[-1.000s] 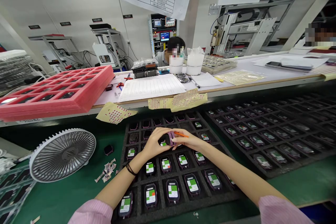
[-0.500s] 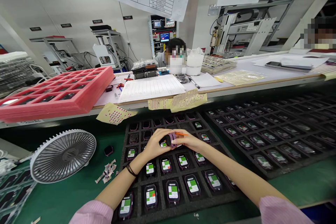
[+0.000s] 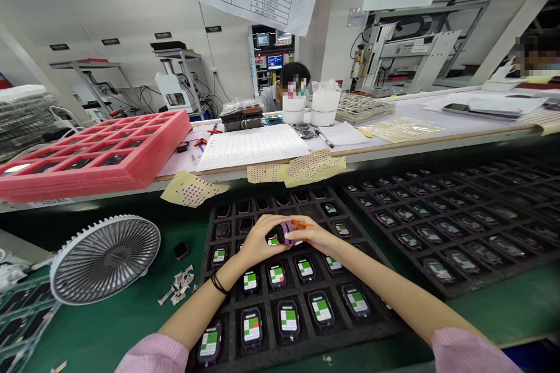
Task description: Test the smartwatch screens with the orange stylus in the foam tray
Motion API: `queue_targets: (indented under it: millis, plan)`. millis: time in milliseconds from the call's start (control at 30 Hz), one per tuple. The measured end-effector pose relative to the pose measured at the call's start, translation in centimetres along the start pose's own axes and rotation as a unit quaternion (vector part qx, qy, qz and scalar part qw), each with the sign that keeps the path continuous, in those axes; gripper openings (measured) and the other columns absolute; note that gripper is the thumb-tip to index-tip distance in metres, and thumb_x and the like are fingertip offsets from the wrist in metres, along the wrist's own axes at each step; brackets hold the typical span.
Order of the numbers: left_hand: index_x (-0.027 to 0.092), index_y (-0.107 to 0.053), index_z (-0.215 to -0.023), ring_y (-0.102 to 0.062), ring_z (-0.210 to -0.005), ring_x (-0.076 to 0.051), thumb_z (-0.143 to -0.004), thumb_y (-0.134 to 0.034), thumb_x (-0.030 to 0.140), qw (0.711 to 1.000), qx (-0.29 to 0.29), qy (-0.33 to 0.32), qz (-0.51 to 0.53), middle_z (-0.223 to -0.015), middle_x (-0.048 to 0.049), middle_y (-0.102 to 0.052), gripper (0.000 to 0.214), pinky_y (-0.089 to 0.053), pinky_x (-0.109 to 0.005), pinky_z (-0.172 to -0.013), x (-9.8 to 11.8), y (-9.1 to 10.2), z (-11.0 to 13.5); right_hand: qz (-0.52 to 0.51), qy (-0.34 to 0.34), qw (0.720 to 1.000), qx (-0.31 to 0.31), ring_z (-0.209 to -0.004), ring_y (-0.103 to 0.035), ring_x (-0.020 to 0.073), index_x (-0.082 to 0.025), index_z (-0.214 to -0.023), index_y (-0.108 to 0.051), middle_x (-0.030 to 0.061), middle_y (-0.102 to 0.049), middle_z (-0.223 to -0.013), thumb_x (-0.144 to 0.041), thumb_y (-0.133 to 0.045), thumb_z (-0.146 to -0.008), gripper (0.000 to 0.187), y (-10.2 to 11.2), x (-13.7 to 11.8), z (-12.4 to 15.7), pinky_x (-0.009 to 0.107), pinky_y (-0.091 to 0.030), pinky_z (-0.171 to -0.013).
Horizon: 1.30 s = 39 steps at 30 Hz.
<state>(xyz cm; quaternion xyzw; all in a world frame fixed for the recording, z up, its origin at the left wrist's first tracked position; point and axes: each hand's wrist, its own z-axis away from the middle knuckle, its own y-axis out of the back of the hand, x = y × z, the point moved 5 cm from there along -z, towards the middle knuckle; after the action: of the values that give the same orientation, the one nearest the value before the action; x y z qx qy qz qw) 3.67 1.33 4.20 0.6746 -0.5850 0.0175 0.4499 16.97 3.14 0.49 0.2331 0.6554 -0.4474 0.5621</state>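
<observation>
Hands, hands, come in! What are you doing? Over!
Left hand, right hand on purple-banded watch. Orange stick by right hand. Black foam tray below.

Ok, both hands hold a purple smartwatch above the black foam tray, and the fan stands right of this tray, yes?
No: the head view shows the fan left of the black foam tray, not right. The left hand and right hand do hold the purple smartwatch above it.

foam watch tray center | fan left | second tray right | workbench behind
</observation>
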Motion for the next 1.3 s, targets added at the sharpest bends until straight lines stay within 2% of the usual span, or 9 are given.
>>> queue_targets:
  millis: [233, 333, 533, 667, 767, 900, 1000, 1167, 1300]
  plan:
    - [0.021, -0.057, -0.114, -0.058, -0.103, -0.024, -0.07, -0.072, 0.023, 0.999, 0.025, -0.009, -0.018, -0.112, -0.0098, -0.065, 0.047, -0.045, -0.042, -0.09, -0.2, 0.3, 0.0, 0.003, 0.013, 1.0, -0.025, -0.067, -0.064, 0.0145, -0.018, -0.1, -0.067, 0.0014, -0.067, -0.079, -0.027, -0.076, -0.066, 0.036, -0.5, -0.3, -0.1, 0.029, -0.057, -0.064]
    - [0.02, -0.057, -0.115, -0.058, -0.104, -0.025, -0.069, -0.073, 0.022, 0.999, 0.033, -0.002, -0.027, -0.112, -0.0101, -0.065, 0.048, -0.044, -0.043, -0.091, -0.3, 0.5, 0.0, 0.01, 0.028, 0.999, 0.015, -0.065, -0.064, 0.0142, -0.017, -0.098, -0.068, 0.0025, -0.067, -0.076, -0.04, -0.068, -0.075, 0.033, 0.1, -0.2, -0.4, 0.028, -0.056, -0.061]
    - [0.02, -0.059, -0.11, -0.058, -0.104, -0.026, -0.07, -0.072, 0.022, 0.997, 0.04, 0.048, -0.045, -0.109, -0.0106, -0.065, 0.042, -0.045, -0.043, -0.091, -0.8, 0.7, -0.1, 0.026, 0.102, 0.988, 0.113, -0.067, -0.066, 0.0156, -0.017, -0.104, -0.065, 0.0075, -0.067, -0.086, -0.054, -0.047, -0.085, 0.046, 2.5, -0.9, -0.9, 0.027, -0.054, -0.057]
    - [0.019, -0.059, -0.109, -0.058, -0.104, -0.025, -0.07, -0.072, 0.021, 0.995, 0.048, 0.078, -0.039, -0.109, -0.0105, -0.064, 0.041, -0.046, -0.041, -0.091, -1.4, 0.7, 0.0, 0.017, 0.188, 0.974, 0.128, -0.068, -0.065, 0.0164, -0.019, -0.099, -0.063, 0.0053, -0.064, -0.087, -0.051, -0.049, -0.085, 0.037, 3.1, -2.2, -0.5, 0.027, -0.053, -0.053]
    - [0.018, -0.06, -0.109, -0.059, -0.102, -0.025, -0.069, -0.071, 0.021, 0.993, 0.056, 0.097, -0.027, -0.108, -0.0107, -0.064, 0.041, -0.049, -0.038, -0.087, -1.9, 0.7, 0.1, 0.022, 0.225, 0.967, 0.119, -0.068, -0.065, 0.017, -0.019, -0.091, -0.063, 0.0054, -0.065, -0.086, -0.047, -0.049, -0.086, 0.031, 2.9, -2.8, 0.0, 0.027, -0.052, -0.052]
    - [0.018, -0.06, -0.109, -0.06, -0.101, -0.025, -0.069, -0.072, 0.022, 0.992, 0.054, 0.11, -0.018, -0.108, -0.0112, -0.064, 0.042, -0.052, -0.033, -0.076, -2.2, 0.7, 0.1, 0.058, 0.239, 0.959, 0.139, -0.054, -0.062, 0.0152, -0.015, -0.066, -0.065, 0.005, -0.066, -0.065, -0.045, -0.051, -0.086, 0.039, 2.5, -3.3, 0.6, 0.027, -0.05, -0.051]
    - [0.019, -0.06, -0.109, -0.06, -0.101, -0.025, -0.07, -0.071, 0.022, 0.993, 0.048, 0.111, -0.016, -0.108, -0.0108, -0.064, 0.042, -0.051, -0.034, -0.078, -2.1, 0.7, 0.1, 0.079, 0.252, 0.952, 0.157, -0.044, -0.058, 0.013, -0.015, -0.055, -0.064, 0.0034, -0.063, -0.053, -0.045, -0.052, -0.086, 0.044, 2.2, -3.6, 1.0, 0.026, -0.048, -0.049]
    - [0.019, -0.06, -0.109, -0.059, -0.103, -0.024, -0.069, -0.072, 0.022, 0.993, 0.049, 0.107, -0.015, -0.108, -0.0104, -0.064, 0.041, -0.049, -0.037, -0.086, -2.0, 0.7, 0.1, 0.082, 0.254, 0.951, 0.154, -0.04, -0.055, 0.0122, -0.016, -0.052, -0.063, 0.0032, -0.062, -0.05, -0.045, -0.051, -0.087, 0.047, 2.0, -3.9, 1.2, 0.025, -0.045, -0.045]
    - [0.019, -0.059, -0.109, -0.058, -0.104, -0.025, -0.07, -0.072, 0.022, 0.993, 0.044, 0.107, -0.013, -0.109, -0.0113, -0.063, 0.042, -0.049, -0.036, -0.084, -2.1, 0.6, 0.1, 0.097, 0.249, 0.949, 0.164, -0.04, -0.054, 0.0122, -0.016, -0.051, -0.063, 0.0029, -0.06, -0.047, -0.047, -0.05, -0.086, 0.049, 1.9, -3.9, 1.3, 0.025, -0.044, -0.045]
